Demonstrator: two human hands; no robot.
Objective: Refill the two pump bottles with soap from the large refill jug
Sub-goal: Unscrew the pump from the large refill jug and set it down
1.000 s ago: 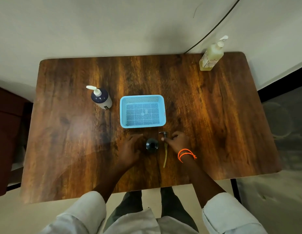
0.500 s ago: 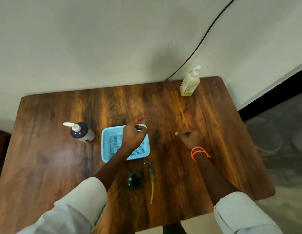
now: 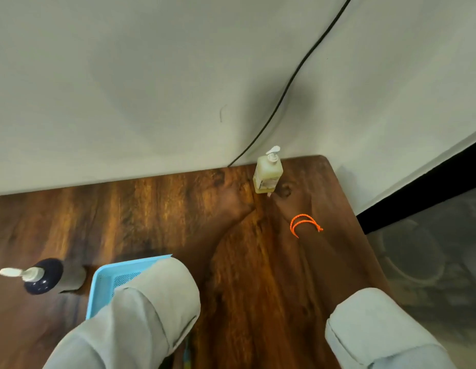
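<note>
A pale yellow soap bottle [image 3: 267, 173] with a white pump stands at the table's far right, against the wall. Both my arms stretch toward it. My left hand [image 3: 238, 206] is just left of its base and my right hand [image 3: 278, 202], with an orange band on the wrist, is just below its base. Both are blurred and hold nothing; contact with the bottle is unclear. A dark pump bottle [image 3: 43, 275] with a white pump stands at the left. My left sleeve hides the opened dark bottle seen earlier.
A light blue mesh basket [image 3: 106, 283] sits between the dark bottle and my left sleeve, partly covered by it. The wooden table [image 3: 151, 209] ends at the wall behind and at its right edge. A black cable [image 3: 285, 89] runs down the wall.
My head has leaned forward and right. Both hands moved away from the opened bottle and the basket, out to the yellow bottle at the far right.
</note>
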